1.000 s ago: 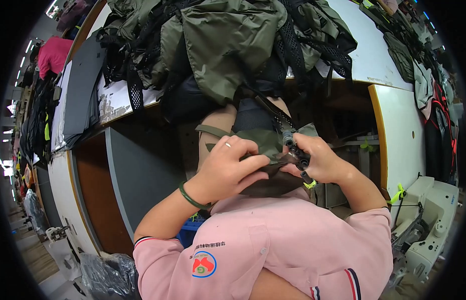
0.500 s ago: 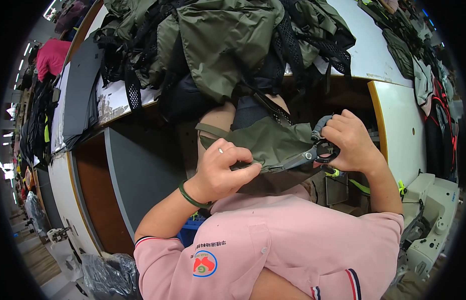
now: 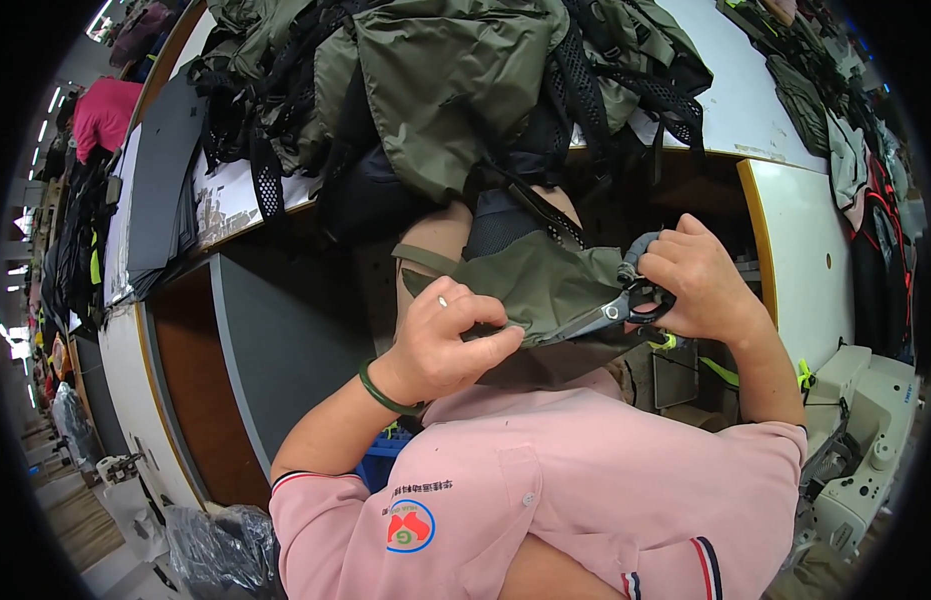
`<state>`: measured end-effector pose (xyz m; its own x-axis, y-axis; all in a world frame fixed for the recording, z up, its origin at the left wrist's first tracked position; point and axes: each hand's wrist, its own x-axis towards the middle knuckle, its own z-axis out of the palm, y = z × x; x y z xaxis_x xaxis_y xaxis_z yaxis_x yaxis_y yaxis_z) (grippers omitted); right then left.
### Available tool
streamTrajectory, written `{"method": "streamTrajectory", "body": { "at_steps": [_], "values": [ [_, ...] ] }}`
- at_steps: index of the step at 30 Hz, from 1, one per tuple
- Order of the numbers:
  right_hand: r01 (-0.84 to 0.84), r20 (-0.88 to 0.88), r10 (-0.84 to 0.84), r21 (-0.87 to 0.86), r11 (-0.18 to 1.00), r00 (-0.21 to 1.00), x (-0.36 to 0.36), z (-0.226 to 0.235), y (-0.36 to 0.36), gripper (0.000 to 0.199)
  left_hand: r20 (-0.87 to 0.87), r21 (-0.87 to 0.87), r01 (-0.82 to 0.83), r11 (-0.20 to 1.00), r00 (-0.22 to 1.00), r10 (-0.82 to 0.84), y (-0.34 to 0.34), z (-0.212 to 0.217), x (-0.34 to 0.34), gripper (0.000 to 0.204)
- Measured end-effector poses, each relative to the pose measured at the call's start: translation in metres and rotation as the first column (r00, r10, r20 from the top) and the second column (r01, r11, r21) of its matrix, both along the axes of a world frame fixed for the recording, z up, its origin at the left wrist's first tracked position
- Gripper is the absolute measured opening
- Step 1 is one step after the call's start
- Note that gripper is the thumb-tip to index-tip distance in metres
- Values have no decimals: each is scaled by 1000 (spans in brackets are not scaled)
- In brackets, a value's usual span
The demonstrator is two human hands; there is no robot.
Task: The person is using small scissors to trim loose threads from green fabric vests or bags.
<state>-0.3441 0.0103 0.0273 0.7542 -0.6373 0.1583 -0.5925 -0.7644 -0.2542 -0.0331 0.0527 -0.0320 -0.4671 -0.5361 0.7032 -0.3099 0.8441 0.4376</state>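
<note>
Olive-green fabric, part of a larger sewn piece, lies across my lap. My left hand pinches its near edge between thumb and fingers. A pair of scissors with black handles is in my right hand, my fingers at its loops. Its blades point left along the fabric's near edge toward my left fingertips; the blade tips are hard to make out in the folds. Grey wrapping covers part of the upper scissor handle. An olive strap lies over my leg beyond my left hand.
Olive and black bags with mesh straps are heaped on the white table ahead, some hanging over its edge. Grey flat sheets are stacked at left. A sewing machine stands at right, and a blue crate sits below my left arm.
My right hand and the scissors have shifted very slightly, moving a little left and up. My left hand keeps its pinch on the fabric in nearly the same place.
</note>
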Motion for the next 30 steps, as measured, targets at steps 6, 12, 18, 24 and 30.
{"method": "streamTrajectory", "body": {
  "at_steps": [6,12,18,24,30],
  "values": [
    [-6,-4,7,59,998,1000,-9,-2,-2,41,6,2,6,1000,1000,-6,0,-1,1,25],
    [46,89,-68,234,971,994,-12,-3,-6,46,6,11,32,999,999,-32,-2,-3,7,30],
    [33,169,-90,313,949,981,-8,-10,-5,46,55,112,89,990,994,-96,4,4,8,31],
    [145,184,-230,387,911,956,-15,-35,-14,50,45,990,64,127,708,-705,22,-41,105,25],
    [159,277,-346,526,835,896,1,-51,-54,49,-324,783,0,-622,854,-407,215,-185,256,40]
  ]
}}
